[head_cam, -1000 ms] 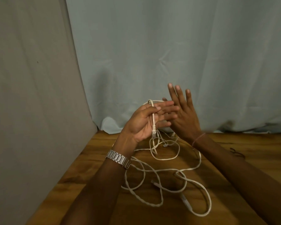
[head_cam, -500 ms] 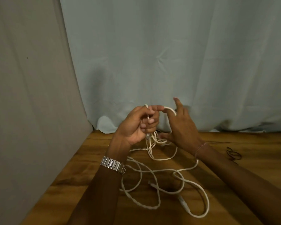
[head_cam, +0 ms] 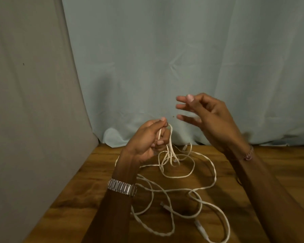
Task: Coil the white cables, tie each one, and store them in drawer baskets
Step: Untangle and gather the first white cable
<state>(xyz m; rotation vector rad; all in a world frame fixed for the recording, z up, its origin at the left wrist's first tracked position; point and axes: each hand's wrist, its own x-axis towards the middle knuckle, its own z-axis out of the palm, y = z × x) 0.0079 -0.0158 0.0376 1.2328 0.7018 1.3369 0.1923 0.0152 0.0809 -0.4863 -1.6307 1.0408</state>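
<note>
White cables (head_cam: 186,188) lie in a loose tangle on the wooden table (head_cam: 81,199), with connector ends near the front. My left hand (head_cam: 147,141), with a metal watch on its wrist, is raised above the table and grips a folded end of one white cable; loops hang down from its fingers. My right hand (head_cam: 205,116) hovers higher and to the right, fingers spread and relaxed, holding nothing and touching no cable.
A pale blue curtain (head_cam: 182,67) hangs behind the table and bunches on its back edge. A grey fabric panel (head_cam: 28,102) closes off the left side. A small dark tie (head_cam: 238,180) lies on the wood beside my right forearm.
My right hand has let go of the cable loop and lifted up and to the right with its fingers spread. My left hand has kept its grip and dropped slightly.
</note>
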